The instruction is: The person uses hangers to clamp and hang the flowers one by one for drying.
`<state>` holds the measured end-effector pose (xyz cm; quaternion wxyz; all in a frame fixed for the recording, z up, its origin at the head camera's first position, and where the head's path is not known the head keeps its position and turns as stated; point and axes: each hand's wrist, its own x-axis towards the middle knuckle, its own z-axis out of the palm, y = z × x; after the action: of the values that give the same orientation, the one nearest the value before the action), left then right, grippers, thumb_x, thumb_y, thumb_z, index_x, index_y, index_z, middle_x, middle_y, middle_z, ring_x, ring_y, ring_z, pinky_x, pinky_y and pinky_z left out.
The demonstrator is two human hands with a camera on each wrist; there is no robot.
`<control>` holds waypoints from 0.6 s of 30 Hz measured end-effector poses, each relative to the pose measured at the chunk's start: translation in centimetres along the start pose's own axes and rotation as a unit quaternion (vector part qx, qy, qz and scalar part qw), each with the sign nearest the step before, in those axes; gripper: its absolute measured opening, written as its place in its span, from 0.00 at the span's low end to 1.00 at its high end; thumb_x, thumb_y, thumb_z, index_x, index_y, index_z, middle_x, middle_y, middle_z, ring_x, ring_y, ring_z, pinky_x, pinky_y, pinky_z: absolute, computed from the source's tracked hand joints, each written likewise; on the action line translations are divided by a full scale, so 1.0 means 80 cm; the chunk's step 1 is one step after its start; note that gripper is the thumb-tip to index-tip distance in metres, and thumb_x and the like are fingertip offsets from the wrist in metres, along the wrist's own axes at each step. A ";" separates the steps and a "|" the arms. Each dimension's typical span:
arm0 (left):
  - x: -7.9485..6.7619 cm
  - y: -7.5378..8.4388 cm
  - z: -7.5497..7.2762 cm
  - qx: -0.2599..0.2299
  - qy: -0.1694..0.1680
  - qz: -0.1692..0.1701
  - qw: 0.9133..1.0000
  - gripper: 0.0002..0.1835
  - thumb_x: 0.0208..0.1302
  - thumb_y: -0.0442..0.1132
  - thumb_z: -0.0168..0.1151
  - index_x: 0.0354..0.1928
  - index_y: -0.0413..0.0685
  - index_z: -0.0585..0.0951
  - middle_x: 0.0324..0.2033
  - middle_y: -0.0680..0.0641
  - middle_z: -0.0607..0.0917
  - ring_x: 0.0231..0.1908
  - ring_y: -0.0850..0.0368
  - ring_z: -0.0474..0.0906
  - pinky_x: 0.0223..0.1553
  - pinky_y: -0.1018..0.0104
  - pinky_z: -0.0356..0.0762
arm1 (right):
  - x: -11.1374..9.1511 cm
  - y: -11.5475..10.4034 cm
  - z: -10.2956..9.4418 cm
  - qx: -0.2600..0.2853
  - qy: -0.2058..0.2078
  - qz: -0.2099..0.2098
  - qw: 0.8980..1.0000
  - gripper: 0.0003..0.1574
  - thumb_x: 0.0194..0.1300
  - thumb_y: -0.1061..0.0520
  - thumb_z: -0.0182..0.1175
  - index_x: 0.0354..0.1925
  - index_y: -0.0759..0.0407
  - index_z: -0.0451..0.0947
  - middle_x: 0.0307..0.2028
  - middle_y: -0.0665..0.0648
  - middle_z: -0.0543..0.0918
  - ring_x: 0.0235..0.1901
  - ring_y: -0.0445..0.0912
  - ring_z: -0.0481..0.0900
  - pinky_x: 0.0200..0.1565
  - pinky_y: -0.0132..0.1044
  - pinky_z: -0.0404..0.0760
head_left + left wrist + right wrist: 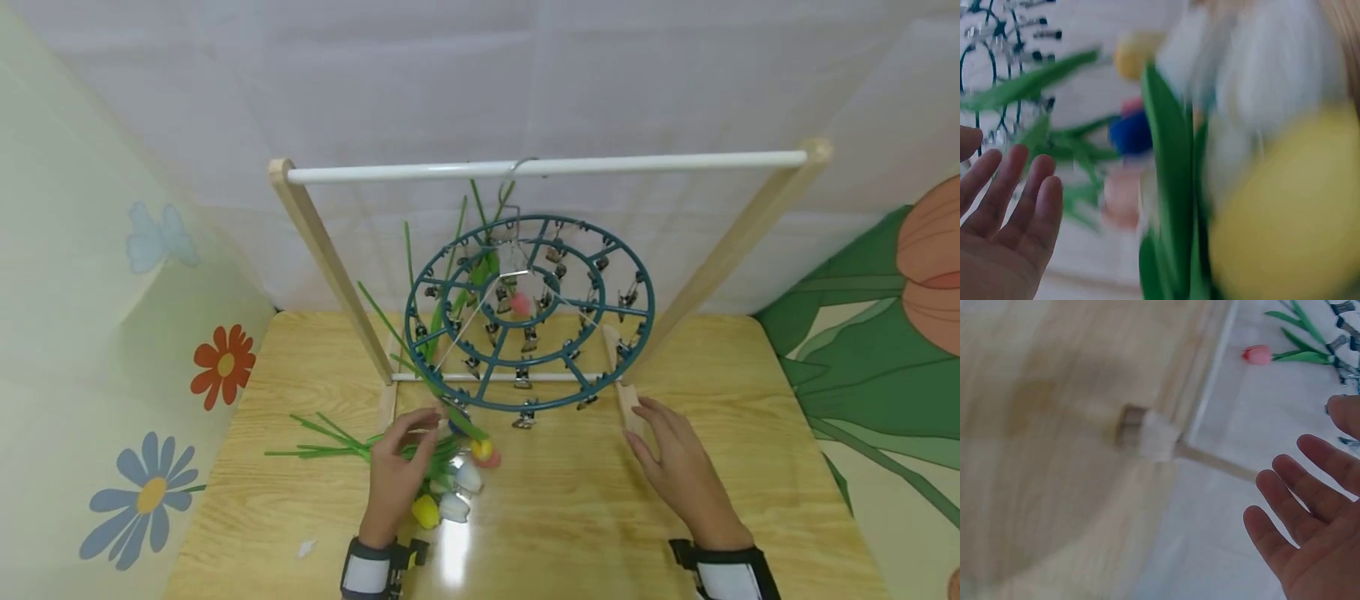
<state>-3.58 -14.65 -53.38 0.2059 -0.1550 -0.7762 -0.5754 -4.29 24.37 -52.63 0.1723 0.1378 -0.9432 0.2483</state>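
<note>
A round dark-green clip hanger [491, 362] hangs by its metal hook from a rack's white rod [637, 164]. Several artificial tulips hang head down from its left and far clips, among them a pink tulip [1257, 355] and a blue tulip [1132, 132]. My left hand [397, 475] hovers over a bunch of loose tulips, fingers loosely bent and holding nothing. White tulip heads [453, 507] and a yellow tulip head [425, 511] lie beside it, their stems pointing left. My right hand [678, 467], also holding nothing, is beside the rack's right foot [628, 404], fingers spread and relaxed.
The rack's wooden posts [330, 267] rise on both sides of the hanger, with a lower white bar [412, 377] between the feet. A small white scrap [306, 548] lies on the wooden table [555, 533]. White cloth covers the wall behind.
</note>
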 end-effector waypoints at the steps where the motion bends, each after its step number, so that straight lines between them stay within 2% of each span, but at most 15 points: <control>1: 0.000 -0.003 -0.012 0.035 -0.015 -0.004 0.999 0.19 0.64 0.22 0.66 0.56 0.38 0.82 0.49 0.39 0.88 0.48 0.44 0.86 0.45 0.58 0.90 | -0.003 0.000 0.003 -0.003 0.002 0.003 1.000 0.28 0.60 0.66 0.73 0.57 0.73 0.77 0.61 0.73 0.78 0.58 0.69 0.76 0.55 0.67 0.78; 2: 0.001 -0.006 -0.024 0.078 -0.030 -0.009 0.996 0.20 0.63 0.23 0.68 0.57 0.39 0.83 0.50 0.40 0.88 0.50 0.44 0.85 0.47 0.55 0.89 | -0.007 0.000 0.005 -0.006 0.004 0.006 1.000 0.28 0.60 0.66 0.73 0.57 0.73 0.77 0.61 0.74 0.78 0.58 0.70 0.76 0.55 0.67 0.78; 4: 0.000 -0.013 -0.045 0.178 -0.060 -0.017 0.982 0.22 0.61 0.24 0.70 0.58 0.39 0.82 0.52 0.40 0.87 0.53 0.42 0.84 0.50 0.49 0.88 | -0.012 0.001 0.009 -0.011 0.006 0.010 1.000 0.29 0.59 0.66 0.73 0.57 0.73 0.77 0.61 0.75 0.77 0.57 0.71 0.76 0.55 0.68 0.77; 6: -0.003 -0.020 -0.063 0.272 -0.090 -0.026 0.958 0.25 0.58 0.22 0.69 0.59 0.39 0.82 0.53 0.38 0.86 0.55 0.40 0.82 0.54 0.44 0.85 | -0.016 0.004 0.010 -0.015 0.007 0.012 1.000 0.29 0.59 0.66 0.73 0.57 0.73 0.77 0.61 0.75 0.77 0.57 0.72 0.76 0.54 0.69 0.77; 8: -0.006 -0.027 -0.077 0.347 -0.116 -0.037 0.930 0.26 0.55 0.20 0.67 0.58 0.37 0.82 0.53 0.37 0.85 0.55 0.37 0.81 0.55 0.42 0.84 | -0.019 0.006 0.011 -0.018 0.007 0.013 1.000 0.29 0.59 0.66 0.73 0.58 0.72 0.77 0.61 0.76 0.77 0.57 0.72 0.75 0.54 0.69 0.77; 10: -0.010 -0.033 -0.089 0.401 -0.134 -0.034 0.905 0.26 0.52 0.17 0.64 0.56 0.36 0.83 0.50 0.35 0.85 0.53 0.36 0.81 0.51 0.42 0.85 | -0.021 0.008 0.012 -0.022 0.006 0.013 1.000 0.29 0.60 0.65 0.73 0.58 0.72 0.77 0.62 0.76 0.76 0.57 0.73 0.75 0.54 0.70 0.77; 12: -0.013 -0.038 -0.097 0.434 -0.144 -0.022 0.889 0.25 0.51 0.16 0.64 0.53 0.35 0.84 0.47 0.35 0.85 0.49 0.35 0.82 0.48 0.42 0.85 | -0.023 0.009 0.013 -0.032 0.004 0.012 0.999 0.30 0.59 0.65 0.73 0.58 0.72 0.76 0.62 0.77 0.76 0.57 0.73 0.75 0.55 0.71 0.76; 13: -0.014 -0.041 -0.100 0.446 -0.147 -0.017 0.883 0.24 0.50 0.16 0.66 0.51 0.35 0.84 0.45 0.35 0.85 0.48 0.36 0.82 0.46 0.42 0.86 | -0.024 0.009 0.014 -0.037 0.004 0.010 0.999 0.31 0.59 0.65 0.74 0.58 0.72 0.76 0.62 0.77 0.75 0.57 0.74 0.75 0.55 0.71 0.76; 15: -0.015 -0.044 -0.105 0.459 -0.149 -0.006 0.876 0.23 0.49 0.16 0.70 0.50 0.35 0.85 0.44 0.35 0.85 0.46 0.36 0.82 0.45 0.43 0.86 | -0.025 0.008 0.015 -0.048 0.001 0.006 0.999 0.32 0.57 0.65 0.75 0.58 0.73 0.76 0.62 0.78 0.75 0.57 0.74 0.75 0.55 0.71 0.76; 18: -0.015 -0.048 -0.108 0.466 -0.150 0.008 0.872 0.24 0.47 0.16 0.74 0.49 0.34 0.85 0.42 0.36 0.85 0.45 0.38 0.82 0.45 0.46 0.86 | -0.029 0.005 0.017 -0.055 -0.010 0.007 0.998 0.33 0.57 0.64 0.75 0.58 0.73 0.76 0.63 0.78 0.75 0.58 0.74 0.75 0.56 0.71 0.77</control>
<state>-3.17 -24.07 -54.95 0.1394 -0.1316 -0.9746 -0.1154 -2.67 24.40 -54.78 0.1684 0.1236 -0.9581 0.1960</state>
